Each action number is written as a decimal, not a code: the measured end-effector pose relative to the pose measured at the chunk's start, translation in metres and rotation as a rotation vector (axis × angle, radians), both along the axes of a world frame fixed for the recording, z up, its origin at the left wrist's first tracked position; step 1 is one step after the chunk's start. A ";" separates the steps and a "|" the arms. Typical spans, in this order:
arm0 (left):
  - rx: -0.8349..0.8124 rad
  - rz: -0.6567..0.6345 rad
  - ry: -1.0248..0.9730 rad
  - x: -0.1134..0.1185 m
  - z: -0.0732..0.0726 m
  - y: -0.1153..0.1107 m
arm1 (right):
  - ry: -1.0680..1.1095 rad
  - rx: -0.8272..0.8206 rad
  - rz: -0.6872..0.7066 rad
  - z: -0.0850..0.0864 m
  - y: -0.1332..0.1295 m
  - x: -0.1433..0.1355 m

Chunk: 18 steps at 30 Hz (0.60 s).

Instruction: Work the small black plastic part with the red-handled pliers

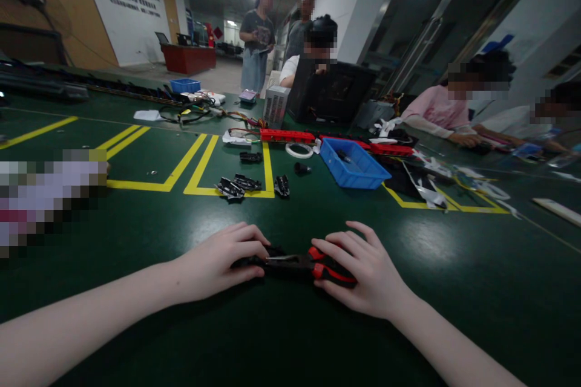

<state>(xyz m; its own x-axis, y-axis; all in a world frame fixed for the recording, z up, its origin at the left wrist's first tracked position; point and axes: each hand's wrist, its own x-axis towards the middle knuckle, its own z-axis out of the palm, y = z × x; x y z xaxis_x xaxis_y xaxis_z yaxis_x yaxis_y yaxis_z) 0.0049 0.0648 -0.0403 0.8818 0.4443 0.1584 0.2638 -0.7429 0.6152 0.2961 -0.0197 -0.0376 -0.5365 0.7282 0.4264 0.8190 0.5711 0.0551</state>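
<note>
My right hand (363, 269) is closed around the red-and-black handles of a pair of pliers (320, 265), whose jaws point left. At the jaws' end, my left hand (231, 257) grips a dark part (247, 261), mostly hidden under its fingers. A thin bright metal strip (279, 259) shows between the left fingertips and the plier jaws. Both hands are low over the green table (290, 338). Beyond them lie several black-and-silver parts (231, 187) and another such part (282, 185).
A blue bin (354, 164) with a dark item inside stands ahead to the right. Near it are a black cylindrical piece (302, 168), a white ring (299, 150) and red strips (288, 135). Yellow tape (149, 185) marks the table. Other people sit and stand beyond.
</note>
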 end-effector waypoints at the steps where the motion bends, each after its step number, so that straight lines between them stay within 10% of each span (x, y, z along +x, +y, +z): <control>1: -0.001 -0.002 -0.004 0.000 0.000 0.000 | 0.001 -0.002 0.000 0.000 0.000 -0.001; 18: -0.006 0.004 -0.025 0.001 -0.002 0.001 | 0.090 -0.127 -0.066 0.005 -0.003 -0.013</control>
<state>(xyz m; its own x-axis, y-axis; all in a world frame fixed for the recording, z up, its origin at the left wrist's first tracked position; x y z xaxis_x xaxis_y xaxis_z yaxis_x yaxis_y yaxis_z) 0.0055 0.0655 -0.0427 0.8756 0.4491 0.1779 0.2512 -0.7379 0.6264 0.2829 -0.0227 -0.0328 -0.4499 0.8117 0.3724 0.8532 0.5139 -0.0893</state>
